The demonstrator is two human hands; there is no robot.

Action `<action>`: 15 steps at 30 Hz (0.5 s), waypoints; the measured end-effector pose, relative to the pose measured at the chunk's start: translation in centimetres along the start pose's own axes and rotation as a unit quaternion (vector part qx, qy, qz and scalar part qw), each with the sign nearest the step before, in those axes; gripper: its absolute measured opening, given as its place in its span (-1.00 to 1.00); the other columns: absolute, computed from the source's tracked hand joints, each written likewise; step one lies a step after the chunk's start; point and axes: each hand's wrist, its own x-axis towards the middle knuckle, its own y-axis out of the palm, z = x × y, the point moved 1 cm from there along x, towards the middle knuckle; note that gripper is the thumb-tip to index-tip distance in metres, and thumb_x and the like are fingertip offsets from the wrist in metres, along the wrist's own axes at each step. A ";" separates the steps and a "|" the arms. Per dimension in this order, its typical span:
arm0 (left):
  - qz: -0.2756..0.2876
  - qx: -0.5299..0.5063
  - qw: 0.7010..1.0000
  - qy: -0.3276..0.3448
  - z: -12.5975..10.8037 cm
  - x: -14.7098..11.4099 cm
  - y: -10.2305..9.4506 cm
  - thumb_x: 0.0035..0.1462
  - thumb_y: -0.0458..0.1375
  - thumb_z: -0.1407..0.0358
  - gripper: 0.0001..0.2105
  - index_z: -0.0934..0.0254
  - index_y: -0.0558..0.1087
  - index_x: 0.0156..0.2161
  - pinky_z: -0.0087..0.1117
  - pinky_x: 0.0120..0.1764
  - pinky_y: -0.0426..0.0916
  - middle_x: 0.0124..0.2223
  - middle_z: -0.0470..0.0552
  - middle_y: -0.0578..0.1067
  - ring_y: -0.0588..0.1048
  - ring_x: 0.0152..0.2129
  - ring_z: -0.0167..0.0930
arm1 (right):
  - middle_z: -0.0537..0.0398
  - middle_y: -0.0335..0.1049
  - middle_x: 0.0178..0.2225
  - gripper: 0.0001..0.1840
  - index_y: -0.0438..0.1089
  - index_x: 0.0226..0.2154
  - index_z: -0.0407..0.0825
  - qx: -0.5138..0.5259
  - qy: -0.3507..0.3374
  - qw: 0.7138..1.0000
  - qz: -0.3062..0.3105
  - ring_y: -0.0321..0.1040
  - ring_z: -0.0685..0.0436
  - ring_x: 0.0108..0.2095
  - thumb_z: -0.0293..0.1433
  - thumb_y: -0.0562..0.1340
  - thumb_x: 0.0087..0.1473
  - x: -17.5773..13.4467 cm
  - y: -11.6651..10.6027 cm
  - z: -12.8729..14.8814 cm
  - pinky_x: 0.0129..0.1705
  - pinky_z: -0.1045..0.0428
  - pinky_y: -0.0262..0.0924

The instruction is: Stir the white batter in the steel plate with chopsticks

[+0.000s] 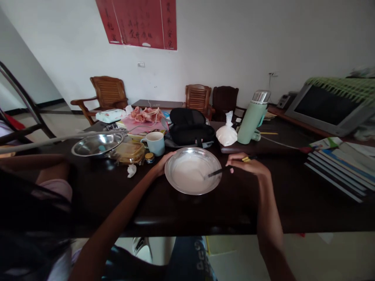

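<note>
Gripping dark utensil [218, 171], right hand [249, 164] nearer; long axis toward nearly nine o'clock, into bowl [211, 159]. Left hand [164, 164] at bowl's ten o'clock, grip unclear.

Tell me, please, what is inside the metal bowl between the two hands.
The metal bowl holds a whitish mixture, and the dark utensil in the right hand reaches into it. The mixture covers the bowl's bottom, so that cannot be seen.

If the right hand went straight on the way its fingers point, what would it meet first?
Likely the metal bowl: the right hand points leftward at its rim. Height is hard to judge, so the hand might pass above.
</note>
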 end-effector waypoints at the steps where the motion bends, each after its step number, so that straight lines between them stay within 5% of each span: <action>1: -0.001 0.003 1.000 -0.004 0.0 0.0 0.0 0.09 0.13 0.22 -0.73 0.35 0.53 -0.18 -0.36 -0.33 0.33 -0.41 0.01 0.59 0.51 -0.46 -0.32 | 0.12 0.45 -0.50 -0.65 0.41 -0.51 -0.05 0.014 -0.007 0.999 0.036 0.35 -0.09 -0.38 -0.19 0.13 0.14 0.1 0.3 0.3 -0.26 0.04 0.16; 4: 0.003 0.000 1.000 0.006 0.1 0.1 -0.1 0.08 0.15 0.22 -0.75 0.34 0.53 -0.21 -0.37 -0.33 0.32 -0.43 0.00 0.58 0.50 -0.48 -0.35 | 0.14 0.48 -0.43 -0.73 0.43 -0.42 -0.02 0.020 -0.026 0.998 0.052 0.35 -0.08 -0.35 -0.22 0.14 0.13 1.3 2.0 0.8 -0.28 0.05 0.16; 9: 0.019 -0.006 1.000 0.023 0.2 0.1 -0.2 0.08 0.14 0.24 -0.78 0.34 0.53 -0.25 -0.39 -0.33 0.33 -0.42 -0.02 0.58 0.48 -0.50 -0.38 | 0.14 0.45 -0.49 -0.71 0.40 -0.50 -0.03 -0.017 0.024 0.993 -0.116 0.34 -0.09 -0.38 -0.25 0.11 0.13 0.9 0.5 -0.7 -0.29 0.03 0.16; 12: 0.012 -0.004 1.000 0.011 0.4 0.2 -0.5 0.09 0.14 0.22 -0.77 0.33 0.53 -0.25 -0.38 -0.37 0.32 -0.43 -0.01 0.58 0.48 -0.52 -0.37 | 0.11 0.47 -0.49 -0.70 0.42 -0.49 -0.04 0.009 0.014 0.999 -0.028 0.37 -0.11 -0.37 -0.23 0.12 0.13 0.1 -0.1 -0.6 -0.25 0.02 0.18; 15: 0.006 -0.002 1.000 -0.002 0.5 0.3 -0.7 0.09 0.13 0.21 -0.76 0.33 0.53 -0.23 -0.37 -0.37 0.33 -0.41 0.01 0.59 0.49 -0.52 -0.36 | 0.10 0.50 -0.44 -0.72 0.44 -0.42 -0.04 0.029 -0.021 0.998 0.054 0.37 -0.11 -0.35 -0.21 0.14 0.12 1.1 1.8 0.3 -0.28 0.04 0.19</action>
